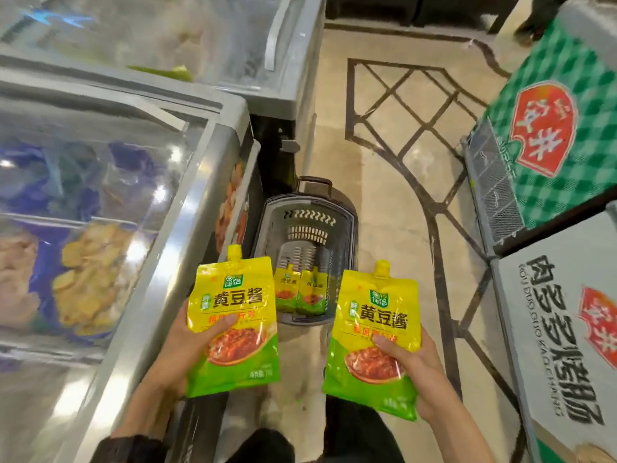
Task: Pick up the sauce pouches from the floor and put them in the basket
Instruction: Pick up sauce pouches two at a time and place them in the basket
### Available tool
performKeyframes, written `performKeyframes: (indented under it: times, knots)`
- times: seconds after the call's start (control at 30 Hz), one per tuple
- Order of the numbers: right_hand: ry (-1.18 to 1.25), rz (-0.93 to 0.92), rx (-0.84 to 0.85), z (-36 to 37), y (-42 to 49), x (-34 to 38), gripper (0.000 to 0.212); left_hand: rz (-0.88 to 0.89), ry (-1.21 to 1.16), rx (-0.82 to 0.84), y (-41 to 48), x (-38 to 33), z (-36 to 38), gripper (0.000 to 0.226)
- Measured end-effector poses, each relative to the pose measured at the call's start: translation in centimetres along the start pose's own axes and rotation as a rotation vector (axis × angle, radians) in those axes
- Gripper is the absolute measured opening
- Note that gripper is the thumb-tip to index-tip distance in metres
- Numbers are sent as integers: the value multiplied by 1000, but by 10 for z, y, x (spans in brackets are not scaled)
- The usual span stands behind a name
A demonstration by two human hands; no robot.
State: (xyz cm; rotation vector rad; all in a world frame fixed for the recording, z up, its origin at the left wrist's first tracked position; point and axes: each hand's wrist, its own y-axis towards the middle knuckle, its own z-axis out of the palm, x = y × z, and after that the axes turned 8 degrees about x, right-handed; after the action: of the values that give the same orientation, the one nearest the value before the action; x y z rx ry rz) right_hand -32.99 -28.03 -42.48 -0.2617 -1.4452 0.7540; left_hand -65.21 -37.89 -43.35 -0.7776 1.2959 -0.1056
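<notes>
I hold two yellow-and-green sauce pouches upright in front of me, both near the basket's close end. My left hand (187, 345) grips one pouch (233, 305) from behind, thumb on its front. My right hand (417, 369) grips the other pouch (370, 332) the same way. On the floor ahead stands a dark grey plastic basket (337, 222) with its handle at the far end. Two more pouches (302, 290) lie inside it at the near end, side by side.
A glass-topped chest freezer (140, 202) with packaged food runs along my left, and a second freezer (287, 81) stands beyond it. Stacked cartons, one green-checked (547, 135) and one white (567, 335), crowd the right. Tiled floor (394, 168) with dark inlay lines lies between them.
</notes>
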Motion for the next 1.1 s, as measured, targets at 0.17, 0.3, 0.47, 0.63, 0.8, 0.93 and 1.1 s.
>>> performKeyframes:
  times: [0.17, 0.3, 0.47, 0.63, 0.8, 0.93, 1.1]
  knots:
    - [6, 70, 59, -29, 107, 36, 70, -23, 56, -26, 91, -18, 31, 61]
    - [-59, 120, 87, -37, 201, 47, 52, -102, 108, -33, 172, -6, 57, 82]
    - [-165, 165, 69, -42, 320, 14, 52, -204, 214, 4, 281, 43, 83, 72]
    - [-307, 176, 64, -44, 412, -51, 52, -276, 324, 35, 397, 132, 93, 80]
    - [-516, 180, 91, -48, 472, -105, 56, -240, 510, 25, 508, 225, 88, 82]
    - [-565, 204, 74, -47, 491, -131, 51, -232, 541, 5, 574, 298, 80, 81]
    - [-607, 212, 39, -39, 501, -145, 54, -218, 554, -8, 603, 362, 64, 85]
